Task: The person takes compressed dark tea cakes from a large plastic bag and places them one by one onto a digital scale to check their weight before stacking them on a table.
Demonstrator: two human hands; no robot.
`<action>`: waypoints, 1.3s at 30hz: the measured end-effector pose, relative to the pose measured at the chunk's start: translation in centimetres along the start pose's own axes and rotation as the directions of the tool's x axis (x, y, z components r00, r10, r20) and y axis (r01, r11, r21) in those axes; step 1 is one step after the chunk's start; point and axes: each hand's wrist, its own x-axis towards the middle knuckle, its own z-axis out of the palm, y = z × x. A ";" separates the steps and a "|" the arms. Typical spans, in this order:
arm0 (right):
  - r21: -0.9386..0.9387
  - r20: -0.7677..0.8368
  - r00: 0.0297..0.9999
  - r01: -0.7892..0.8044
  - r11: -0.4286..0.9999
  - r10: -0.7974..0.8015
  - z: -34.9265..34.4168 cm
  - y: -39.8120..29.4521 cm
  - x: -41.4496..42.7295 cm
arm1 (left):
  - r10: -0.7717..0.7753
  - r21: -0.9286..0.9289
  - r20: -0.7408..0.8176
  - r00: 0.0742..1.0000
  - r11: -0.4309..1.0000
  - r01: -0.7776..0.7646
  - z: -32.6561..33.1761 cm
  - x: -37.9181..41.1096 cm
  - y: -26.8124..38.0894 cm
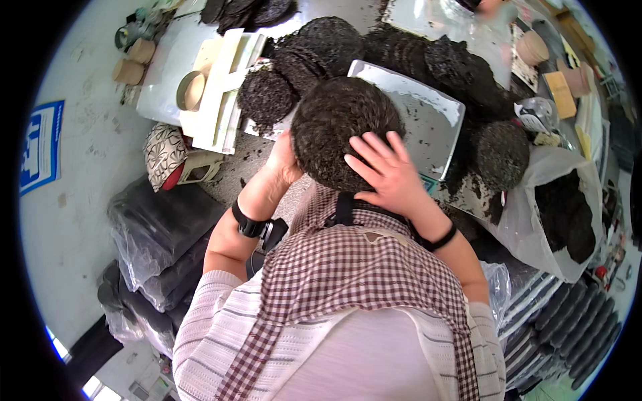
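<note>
A thick, round cake of dark dried seaweed-like material (338, 118) is held up in front of my apron. My left hand (286, 158) grips its left edge. Fingers spread, my right hand (390, 170) lies against the lower right of its face. Partly behind the cake is a shallow grey-white tray (426, 118) with dark specks on it. Smaller dark cakes (266, 97) lie to the left of the tray, beside a stack of similar discs (328, 45). The cake hides what is directly beneath it.
Another round cake (501, 155) lies at right, above an open white plastic bag (526, 220) of dark material. Cream boards (215, 100) lie at left. Packed dark bundles (160, 215) are stacked left; more packs (577, 326) stand right. A blurred co-worker's hand (495, 9) shows at top right.
</note>
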 end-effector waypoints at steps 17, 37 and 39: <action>0.289 -0.580 0.355 -0.752 0.593 0.733 -4.6 9.3 -18.6 | 0.734 0.889 0.203 0.648 0.139 -0.436 -12.5 4.5 0.9; 0.517 -0.167 0.452 -0.716 0.468 0.876 1.0 13.0 -5.9 | 0.661 0.819 0.541 0.520 -0.271 -0.506 3.3 10.2 -5.3; 0.474 -0.253 0.475 -0.699 0.536 0.843 2.2 13.5 -5.1 | 0.672 0.824 0.559 0.486 -0.384 -0.416 3.0 10.5 -6.6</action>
